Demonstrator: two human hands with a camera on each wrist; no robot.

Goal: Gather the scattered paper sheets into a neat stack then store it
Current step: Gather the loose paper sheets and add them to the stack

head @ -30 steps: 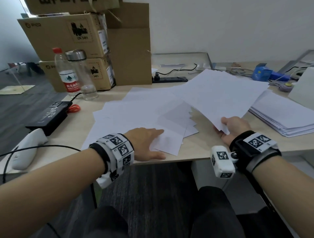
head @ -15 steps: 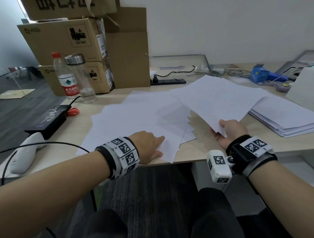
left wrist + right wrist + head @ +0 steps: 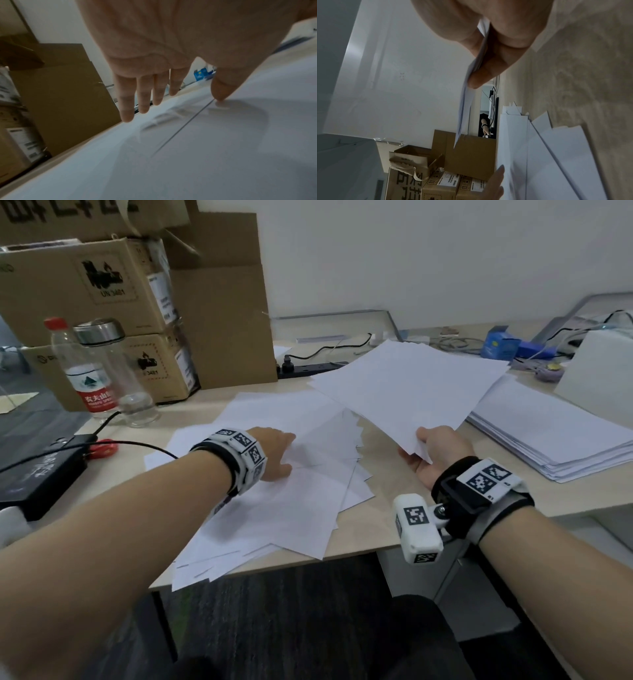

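A light wooden table [image 3: 383, 529] with loose white papers [image 3: 284, 508], a paper stack [image 3: 555, 433], boxes [image 3: 102, 302], two bottles [image 3: 99, 371]

Scattered sheets [image 3: 274, 508] on desk [image 3: 387, 525], neat stack [image 3: 555, 436] right, boxes [image 3: 102, 302] behind

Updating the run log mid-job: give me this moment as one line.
stage: gathering | right hand: pinches held sheets at corner | left hand: flat on scattered sheets | side stack: untouched | stored: not yet

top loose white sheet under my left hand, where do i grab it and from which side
Probably pinch the top loose white sheet at its pointed near corner, which overhangs the pale wooden desk's front edge. Come from the front, thumb on top, fingers beneath; the left hand now lies flat on it.
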